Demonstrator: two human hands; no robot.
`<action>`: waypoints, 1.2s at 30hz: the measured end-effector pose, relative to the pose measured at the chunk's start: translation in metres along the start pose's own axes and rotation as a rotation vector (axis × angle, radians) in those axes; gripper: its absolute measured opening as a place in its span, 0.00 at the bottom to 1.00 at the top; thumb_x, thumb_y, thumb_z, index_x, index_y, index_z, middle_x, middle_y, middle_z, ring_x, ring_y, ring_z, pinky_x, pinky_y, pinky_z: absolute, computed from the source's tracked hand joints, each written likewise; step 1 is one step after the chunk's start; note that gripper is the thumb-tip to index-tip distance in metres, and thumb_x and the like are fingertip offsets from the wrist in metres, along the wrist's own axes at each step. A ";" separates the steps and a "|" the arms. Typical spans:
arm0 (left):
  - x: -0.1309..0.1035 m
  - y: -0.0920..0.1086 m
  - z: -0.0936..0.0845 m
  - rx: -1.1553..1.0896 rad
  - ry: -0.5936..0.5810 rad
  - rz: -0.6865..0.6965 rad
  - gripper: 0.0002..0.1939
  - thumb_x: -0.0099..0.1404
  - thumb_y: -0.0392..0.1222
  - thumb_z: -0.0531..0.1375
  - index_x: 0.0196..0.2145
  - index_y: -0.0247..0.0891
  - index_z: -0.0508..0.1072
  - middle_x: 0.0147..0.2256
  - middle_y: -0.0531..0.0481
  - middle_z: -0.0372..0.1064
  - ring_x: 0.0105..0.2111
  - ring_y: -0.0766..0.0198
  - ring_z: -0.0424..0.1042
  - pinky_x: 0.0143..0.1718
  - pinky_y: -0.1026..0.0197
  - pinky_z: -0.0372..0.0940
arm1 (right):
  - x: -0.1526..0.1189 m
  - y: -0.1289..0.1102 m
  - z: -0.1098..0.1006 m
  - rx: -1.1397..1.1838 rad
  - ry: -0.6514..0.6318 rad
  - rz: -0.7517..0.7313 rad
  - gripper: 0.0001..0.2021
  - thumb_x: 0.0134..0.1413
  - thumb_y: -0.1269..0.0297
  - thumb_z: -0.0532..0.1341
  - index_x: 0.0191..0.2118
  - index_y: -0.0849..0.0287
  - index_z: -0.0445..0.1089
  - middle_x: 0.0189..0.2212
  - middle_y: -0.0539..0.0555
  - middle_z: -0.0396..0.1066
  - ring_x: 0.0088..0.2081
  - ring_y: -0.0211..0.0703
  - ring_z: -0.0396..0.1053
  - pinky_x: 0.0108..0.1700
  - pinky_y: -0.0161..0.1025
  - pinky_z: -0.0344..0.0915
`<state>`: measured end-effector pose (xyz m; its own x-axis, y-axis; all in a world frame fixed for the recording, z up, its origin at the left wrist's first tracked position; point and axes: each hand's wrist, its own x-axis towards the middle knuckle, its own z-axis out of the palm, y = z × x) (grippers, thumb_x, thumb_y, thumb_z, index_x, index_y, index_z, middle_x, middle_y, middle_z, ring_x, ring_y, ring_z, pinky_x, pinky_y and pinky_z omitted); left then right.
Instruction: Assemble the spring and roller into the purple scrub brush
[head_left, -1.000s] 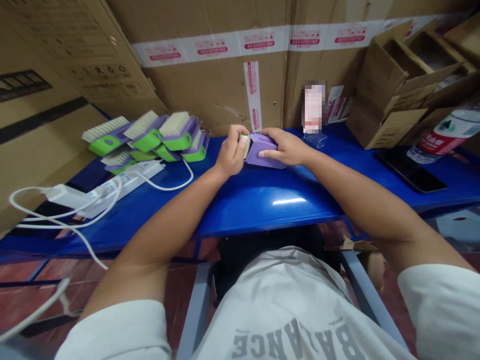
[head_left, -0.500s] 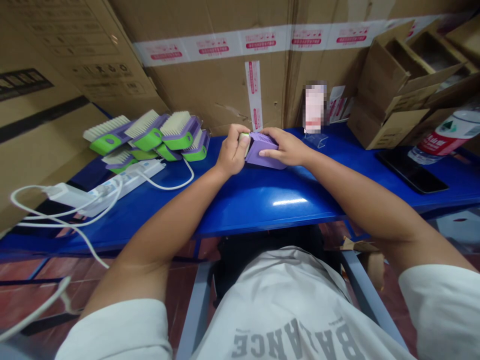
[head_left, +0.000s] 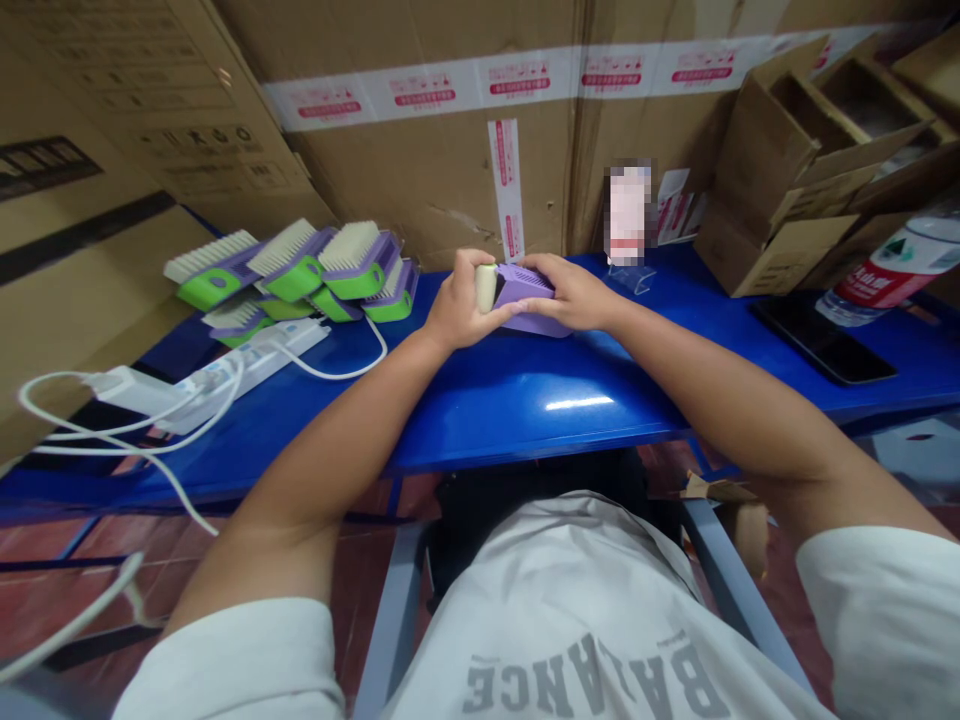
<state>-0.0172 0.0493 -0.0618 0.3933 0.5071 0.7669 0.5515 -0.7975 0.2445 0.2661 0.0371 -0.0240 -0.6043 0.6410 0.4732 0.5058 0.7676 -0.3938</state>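
In front of me, just above the blue table, both hands are closed on a purple ribbed plastic piece (head_left: pixel 526 287) of a dustpan-like shape. A cream-coloured part (head_left: pixel 486 287) shows at its left end. My left hand (head_left: pixel 459 305) grips that cream end, its thumb stretched along the near side of the purple piece. From the right, my right hand (head_left: pixel 571 293) clasps the purple body, fingers over the top and thumb on the near side. The thumbs almost meet. How the cream part joins the purple one is hidden by my fingers.
Several purple-and-green brushes (head_left: pixel 352 260) with pale bristles are piled at left, behind a white power strip (head_left: pixel 289 345) with cables. A phone-like item stands on a clear stand (head_left: pixel 632 278). A black phone (head_left: pixel 825 340), a bottle (head_left: pixel 889 270) and small cartons (head_left: pixel 780 190) are at right.
My left thumb has moved right, from the cream end onto the purple piece's near side, so more of the cream part shows. My right hand stays in place.
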 end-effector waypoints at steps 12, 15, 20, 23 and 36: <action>0.003 0.006 -0.001 -0.032 0.012 0.026 0.43 0.78 0.85 0.56 0.65 0.43 0.71 0.53 0.40 0.81 0.56 0.44 0.85 0.60 0.41 0.80 | 0.001 0.003 0.002 0.033 0.013 -0.004 0.51 0.65 0.18 0.64 0.73 0.60 0.74 0.68 0.73 0.80 0.67 0.74 0.78 0.71 0.70 0.72; 0.003 0.008 -0.001 -0.057 0.026 0.034 0.40 0.81 0.83 0.53 0.63 0.43 0.72 0.54 0.40 0.82 0.54 0.46 0.85 0.57 0.43 0.80 | 0.001 0.004 0.002 0.035 0.012 -0.014 0.52 0.65 0.17 0.64 0.72 0.61 0.75 0.68 0.73 0.80 0.66 0.74 0.78 0.70 0.70 0.72; 0.004 0.012 -0.003 -0.090 0.087 0.087 0.32 0.89 0.74 0.45 0.60 0.45 0.72 0.51 0.43 0.85 0.48 0.54 0.86 0.52 0.48 0.80 | 0.002 0.009 0.003 0.056 -0.001 -0.050 0.52 0.65 0.15 0.63 0.73 0.59 0.74 0.66 0.71 0.81 0.64 0.73 0.79 0.68 0.69 0.73; 0.003 0.014 -0.002 -0.072 0.096 0.084 0.30 0.90 0.71 0.45 0.60 0.45 0.71 0.52 0.42 0.85 0.49 0.54 0.87 0.52 0.50 0.79 | 0.002 0.009 0.003 0.065 0.002 -0.055 0.53 0.64 0.14 0.63 0.73 0.59 0.74 0.66 0.71 0.81 0.64 0.73 0.79 0.68 0.69 0.73; 0.000 0.006 0.000 -0.034 0.077 0.054 0.35 0.86 0.76 0.48 0.62 0.43 0.71 0.53 0.41 0.83 0.50 0.51 0.86 0.54 0.50 0.79 | 0.003 0.008 0.006 0.036 0.025 -0.031 0.53 0.64 0.14 0.62 0.71 0.60 0.76 0.65 0.71 0.82 0.63 0.73 0.79 0.67 0.68 0.74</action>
<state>-0.0141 0.0442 -0.0601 0.3627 0.4376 0.8227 0.5051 -0.8343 0.2211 0.2650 0.0450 -0.0302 -0.6034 0.6172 0.5049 0.4646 0.7868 -0.4064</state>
